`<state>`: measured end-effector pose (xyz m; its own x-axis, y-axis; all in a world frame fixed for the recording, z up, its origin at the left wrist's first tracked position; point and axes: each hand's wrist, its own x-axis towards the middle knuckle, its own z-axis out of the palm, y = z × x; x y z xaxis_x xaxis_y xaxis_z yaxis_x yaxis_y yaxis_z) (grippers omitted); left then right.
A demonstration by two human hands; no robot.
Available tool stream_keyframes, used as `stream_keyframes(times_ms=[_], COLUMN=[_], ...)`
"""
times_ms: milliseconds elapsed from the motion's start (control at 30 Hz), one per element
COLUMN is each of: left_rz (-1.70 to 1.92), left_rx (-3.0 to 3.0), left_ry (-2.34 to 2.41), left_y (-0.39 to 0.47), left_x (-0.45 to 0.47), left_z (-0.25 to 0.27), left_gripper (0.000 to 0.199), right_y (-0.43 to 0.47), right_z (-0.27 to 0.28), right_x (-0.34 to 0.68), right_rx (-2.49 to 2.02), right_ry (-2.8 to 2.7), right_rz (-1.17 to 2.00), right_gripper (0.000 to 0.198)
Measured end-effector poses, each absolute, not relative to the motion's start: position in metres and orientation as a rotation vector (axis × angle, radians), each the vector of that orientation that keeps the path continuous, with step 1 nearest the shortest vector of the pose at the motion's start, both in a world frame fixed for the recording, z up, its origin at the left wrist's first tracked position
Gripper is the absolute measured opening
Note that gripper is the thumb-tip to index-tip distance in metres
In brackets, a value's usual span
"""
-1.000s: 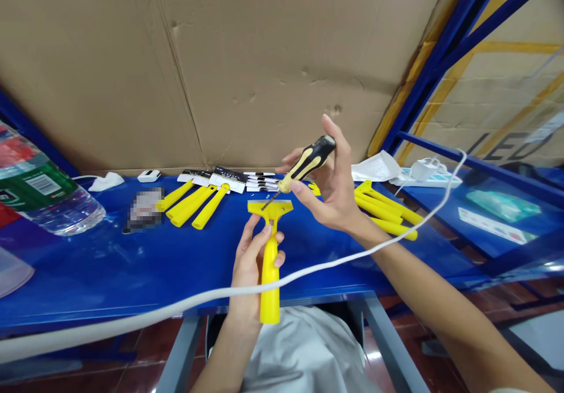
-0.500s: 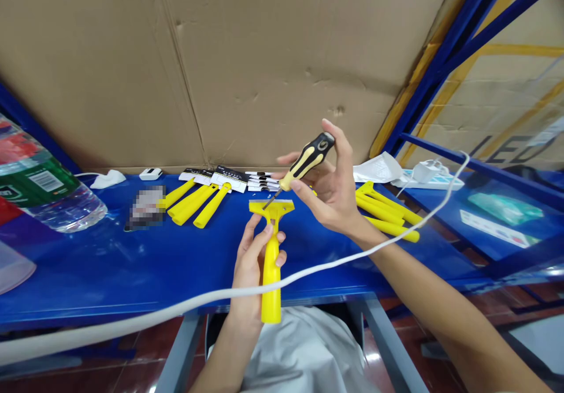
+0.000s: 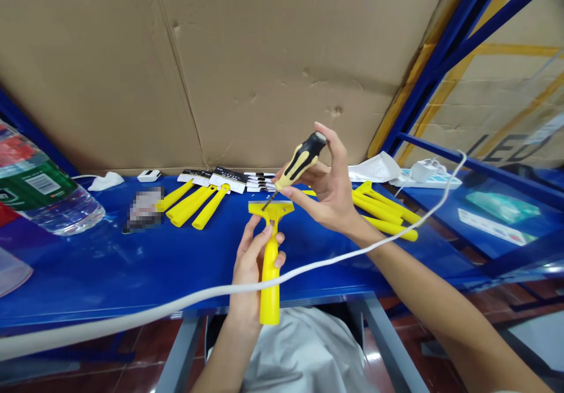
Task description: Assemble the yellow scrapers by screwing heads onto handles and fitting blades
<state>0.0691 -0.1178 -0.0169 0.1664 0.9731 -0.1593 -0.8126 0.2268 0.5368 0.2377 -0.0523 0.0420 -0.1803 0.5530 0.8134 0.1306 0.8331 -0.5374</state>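
My left hand (image 3: 251, 261) is wrapped round the handle of a yellow scraper (image 3: 270, 281), whose wide head points away from me. Between the fingertips of my right hand (image 3: 330, 187) is a black and cream screwdriver (image 3: 302, 159), tilted down to the left. Its tip meets the left part of the scraper's head; the screw under it is too small to make out. More yellow scraper handles (image 3: 205, 206) lie behind on the left, and another group of yellow handles (image 3: 383, 208) lies beyond my right wrist.
A white cable (image 3: 211, 292) crosses in front of my forearms. Black and white cards (image 3: 228, 180) lie at the back of the blue table (image 3: 176, 269). On the left stands a large water bottle (image 3: 48, 181). Cardboard (image 3: 282, 58) closes off the back; a power strip (image 3: 423, 178) lies right.
The screwdriver's handle has turned in my right fingers, and its top has shifted slightly left and down. My left hand keeps the scraper in nearly the same place.
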Motion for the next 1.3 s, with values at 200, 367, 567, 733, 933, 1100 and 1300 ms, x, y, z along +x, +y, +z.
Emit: stream_keyframes(times_ms=[200,367,567,733,933,1100,1300], left_rz=[1.317,1.325,1.326,1.346,1.332,1.328,1.357], left_rx=[0.375,0.365,0.397,0.4,0.38,0.378,0.36], left_ry=[0.512,0.537,0.507,0.518,0.519,0.525,0.537], left_y=[-0.117,-0.118,-0.117,-0.116,-0.118,-0.119,-0.117], left_x=[0.07,0.069,0.069,0.069,0.07,0.07,0.069], left_z=[-0.018,-0.017,-0.019,-0.019,-0.018,-0.017,-0.019], left_gripper=[0.062,0.059,0.058,0.053,0.054,0.06,0.062], right_y=[-0.055,-0.05,-0.048,-0.056,-0.055,-0.057,-0.053], right_z=[0.043,0.04,0.039,0.043,0.044,0.044,0.043], right_x=[0.235,0.233,0.234,0.234,0.233,0.234,0.237], right_rx=[-0.558,-0.501,-0.491,-0.55,-0.519,-0.534,-0.524], right_ry=[-1.743,-1.711,-1.706,-1.774,-1.766,-1.756,-1.779], right_rz=[0.396,0.403,0.303,0.329,0.319,0.336,0.364], right_gripper=[0.105,0.109,0.105,0.096,0.092,0.093,0.098])
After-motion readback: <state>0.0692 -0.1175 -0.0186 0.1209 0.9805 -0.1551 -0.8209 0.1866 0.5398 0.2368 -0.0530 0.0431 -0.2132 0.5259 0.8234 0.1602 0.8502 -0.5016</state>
